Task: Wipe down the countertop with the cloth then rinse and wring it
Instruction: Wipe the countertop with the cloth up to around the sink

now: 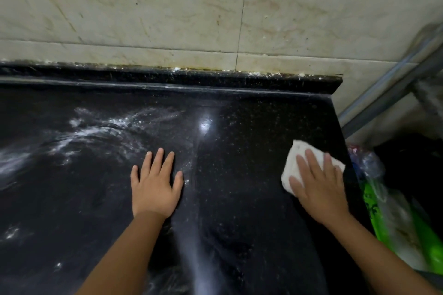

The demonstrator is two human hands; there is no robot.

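Your right hand [320,183], fingers spread, presses the folded white cloth [293,163] flat at the glossy black stone tabletop [239,175] edge; sweep leftward toward the white powdery smears [96,127], left hand [155,187] splayed, bracing.

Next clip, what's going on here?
A person is wiping a black countertop. The right hand lies flat on a folded white cloth near the counter's right edge, while the left hand rests palm-down on the bare surface, fingers spread. White powdery smears remain on the left part of the counter, so the wiping is not finished. No sink or tap is in view.
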